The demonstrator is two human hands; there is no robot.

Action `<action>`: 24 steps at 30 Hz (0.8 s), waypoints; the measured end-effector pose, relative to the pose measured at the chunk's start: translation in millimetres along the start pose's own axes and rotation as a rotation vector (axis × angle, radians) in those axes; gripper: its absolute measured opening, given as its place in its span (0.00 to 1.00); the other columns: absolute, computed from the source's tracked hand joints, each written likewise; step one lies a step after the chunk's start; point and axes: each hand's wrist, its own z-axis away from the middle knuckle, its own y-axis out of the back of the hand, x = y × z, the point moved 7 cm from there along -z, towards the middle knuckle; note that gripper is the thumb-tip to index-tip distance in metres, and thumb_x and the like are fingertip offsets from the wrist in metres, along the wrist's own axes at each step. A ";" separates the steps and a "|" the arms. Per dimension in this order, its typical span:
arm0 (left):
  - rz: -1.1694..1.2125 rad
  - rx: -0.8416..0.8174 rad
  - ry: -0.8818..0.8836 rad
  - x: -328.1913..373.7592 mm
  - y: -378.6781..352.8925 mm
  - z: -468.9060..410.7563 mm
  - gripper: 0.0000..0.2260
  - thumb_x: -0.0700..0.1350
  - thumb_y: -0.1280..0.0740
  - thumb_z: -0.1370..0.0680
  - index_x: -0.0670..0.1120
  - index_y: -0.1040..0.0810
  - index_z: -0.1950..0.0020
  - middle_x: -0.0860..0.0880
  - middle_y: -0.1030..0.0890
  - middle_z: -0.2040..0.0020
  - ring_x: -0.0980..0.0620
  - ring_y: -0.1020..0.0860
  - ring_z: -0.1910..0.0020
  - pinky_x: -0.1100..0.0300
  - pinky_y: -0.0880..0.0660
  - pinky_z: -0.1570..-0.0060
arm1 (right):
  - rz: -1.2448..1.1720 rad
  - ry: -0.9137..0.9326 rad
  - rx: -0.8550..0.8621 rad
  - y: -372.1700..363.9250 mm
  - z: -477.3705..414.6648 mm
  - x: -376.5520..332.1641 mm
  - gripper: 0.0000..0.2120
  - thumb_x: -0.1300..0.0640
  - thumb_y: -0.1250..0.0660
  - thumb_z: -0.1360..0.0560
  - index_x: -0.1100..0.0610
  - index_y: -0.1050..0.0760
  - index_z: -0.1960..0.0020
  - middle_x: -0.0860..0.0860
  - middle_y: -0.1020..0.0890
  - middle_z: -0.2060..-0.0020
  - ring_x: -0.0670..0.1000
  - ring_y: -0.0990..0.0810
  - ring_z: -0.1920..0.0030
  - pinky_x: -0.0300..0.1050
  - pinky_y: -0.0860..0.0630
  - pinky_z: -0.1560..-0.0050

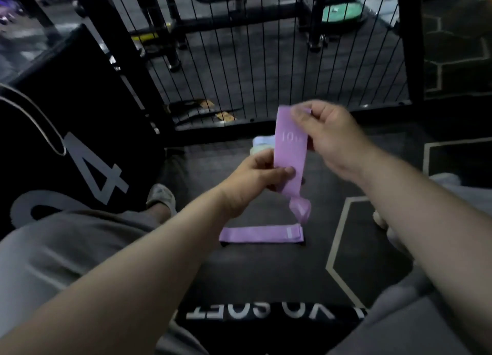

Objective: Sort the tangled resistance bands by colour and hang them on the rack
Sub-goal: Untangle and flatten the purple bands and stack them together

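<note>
A purple resistance band (290, 152) is held upright in front of me. My right hand (323, 136) pinches its top end. My left hand (255, 180) grips its lower part, and a twisted purple tail (300, 208) hangs below that grip. A second purple band (261, 234) lies flat on the dark floor under my hands. A small heap of pale bands (262, 145), white, blue and light green, sits on the floor behind the held band, partly hidden by it.
A black wire rack (266, 61) with vertical bars stands ahead. A black padded box (87, 130) marked with a large 4 is at the left. My knees in grey shorts frame the floor mat (266, 274). Gym equipment stands beyond the bars.
</note>
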 end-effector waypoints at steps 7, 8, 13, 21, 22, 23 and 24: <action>0.056 0.000 0.143 -35.3 6.5 10.3 0.02 0.35 0.30 0.23 0.37 0.19 0.52 0.44 0.18 0.63 0.49 0.19 0.67 0.61 0.23 0.63 | -0.056 -0.114 0.129 15.6 -6.3 16.8 0.07 0.56 0.37 0.17 0.55 0.23 0.50 0.52 0.17 0.58 0.48 0.16 0.58 0.52 0.16 0.51; 0.056 -0.006 0.162 -39.2 8.3 13.1 0.01 0.35 0.30 0.23 0.38 0.19 0.53 0.45 0.19 0.65 0.50 0.20 0.68 0.62 0.24 0.65 | -0.063 -0.130 0.143 17.4 -7.4 18.8 0.07 0.56 0.37 0.17 0.56 0.23 0.49 0.52 0.17 0.58 0.48 0.16 0.58 0.52 0.16 0.51; 0.009 -0.030 0.232 -52.8 27.1 23.8 0.03 0.40 0.27 0.25 0.41 0.19 0.55 0.46 0.19 0.63 0.47 0.20 0.65 0.54 0.21 0.59 | -0.155 -0.221 0.223 25.4 -11.4 29.4 0.07 0.55 0.38 0.16 0.56 0.24 0.50 0.52 0.17 0.56 0.49 0.17 0.57 0.51 0.16 0.53; -0.164 0.018 0.286 -67.9 59.5 37.0 0.04 0.40 0.25 0.25 0.45 0.17 0.59 0.43 0.18 0.64 0.46 0.22 0.67 0.57 0.28 0.65 | -0.258 -0.296 0.457 54.6 -14.3 42.5 0.07 0.55 0.39 0.16 0.57 0.24 0.46 0.53 0.17 0.54 0.49 0.17 0.57 0.45 0.18 0.61; -0.201 0.026 0.298 -68.4 63.9 38.0 0.03 0.40 0.25 0.25 0.45 0.17 0.59 0.42 0.18 0.64 0.46 0.22 0.68 0.57 0.27 0.66 | -0.272 -0.300 0.482 58.4 -14.5 43.4 0.07 0.56 0.39 0.16 0.57 0.24 0.47 0.53 0.17 0.54 0.48 0.17 0.58 0.45 0.18 0.62; -0.232 0.036 0.313 -68.5 68.4 39.1 0.03 0.39 0.25 0.25 0.44 0.17 0.57 0.42 0.17 0.64 0.46 0.21 0.68 0.57 0.26 0.66 | -0.275 -0.310 0.500 61.6 -14.1 44.2 0.07 0.56 0.39 0.16 0.56 0.24 0.49 0.52 0.17 0.56 0.48 0.17 0.60 0.44 0.18 0.63; -0.254 0.056 0.324 -68.7 73.2 39.3 0.03 0.39 0.25 0.25 0.43 0.18 0.55 0.42 0.17 0.63 0.47 0.20 0.68 0.58 0.24 0.66 | -0.275 -0.319 0.510 63.8 -13.5 44.8 0.07 0.56 0.39 0.17 0.55 0.24 0.50 0.52 0.17 0.57 0.48 0.17 0.61 0.44 0.18 0.63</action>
